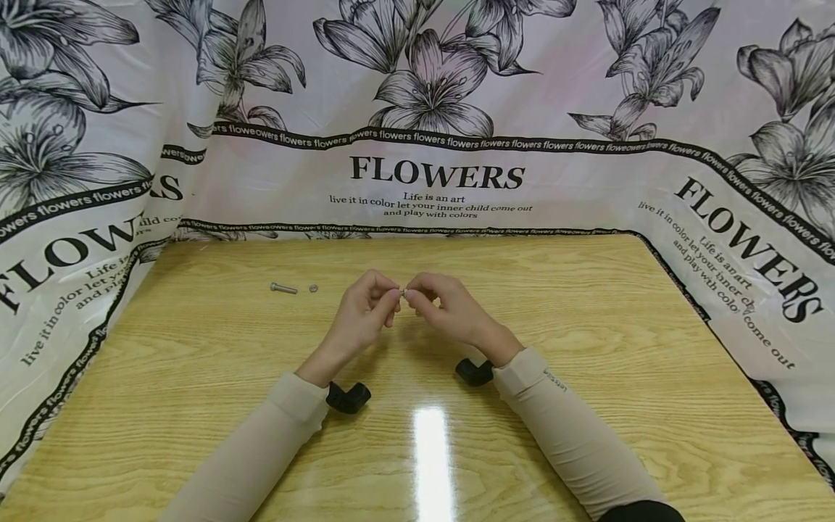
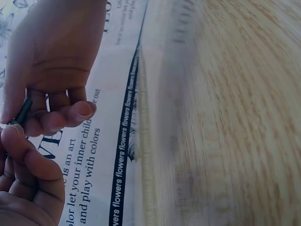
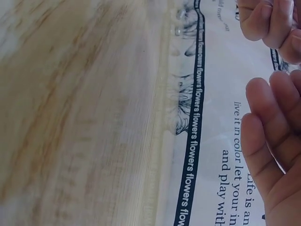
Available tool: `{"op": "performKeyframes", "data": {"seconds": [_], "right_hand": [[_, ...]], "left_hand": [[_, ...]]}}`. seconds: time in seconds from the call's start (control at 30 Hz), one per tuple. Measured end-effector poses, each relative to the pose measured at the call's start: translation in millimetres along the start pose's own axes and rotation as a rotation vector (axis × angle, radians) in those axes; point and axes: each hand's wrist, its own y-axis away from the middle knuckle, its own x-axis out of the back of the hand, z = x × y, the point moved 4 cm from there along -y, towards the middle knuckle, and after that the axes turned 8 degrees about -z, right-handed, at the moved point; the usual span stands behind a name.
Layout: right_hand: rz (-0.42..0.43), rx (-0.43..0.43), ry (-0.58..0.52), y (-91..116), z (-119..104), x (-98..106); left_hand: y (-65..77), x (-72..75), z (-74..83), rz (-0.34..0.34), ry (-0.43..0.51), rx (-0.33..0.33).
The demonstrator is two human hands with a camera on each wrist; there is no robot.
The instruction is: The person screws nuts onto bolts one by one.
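Note:
Out over the table, both hands meet fingertip to fingertip around one small bolt point(image 2: 22, 112). My left hand point(image 1: 361, 308) pinches it at one end between thumb and finger. From the other side the fingertips of my right hand point(image 1: 451, 308) hold it, and its dark shank points in toward that palm in the left wrist view. Fingertips hide much of the bolt; whether a nut sits on it I cannot tell. Left of the hands, a second silver bolt point(image 1: 283, 288) lies on the table beside a small nut point(image 1: 313, 288). In the right wrist view, fingers hide the bolt.
The wood-grain table point(image 1: 554, 319) runs back to a white curtain point(image 1: 574, 188) printed with flowers and lettering, which also encloses both sides. Black wrist mounts point(image 1: 349, 398) jut inward below both hands. Light glares on the near tabletop.

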Motion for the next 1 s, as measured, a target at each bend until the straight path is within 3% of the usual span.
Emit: {"op": "performKeyframes", "data": {"seconds": [0.17, 0.5, 0.73, 1.0], "right_hand": [[-0.016, -0.058, -0.015, 0.7, 0.7, 0.1], [-0.012, -0.087, -0.021, 1.4, 2.6, 0.8], [0.004, -0.098, 0.001, 0.9, 4.7, 1.5], [0.03, -0.085, 0.009, 0.7, 5.1, 2.8]], "left_hand": [[0.0, -1.0, 0.0, -0.005, -0.001, -0.002], [-0.4, 1.3, -2.0, 0.007, -0.019, -0.002], [-7.0, 8.0, -30.1, 0.044, -0.024, 0.013], [-7.0, 10.1, -32.7, 0.064, -0.032, -0.045]]}}
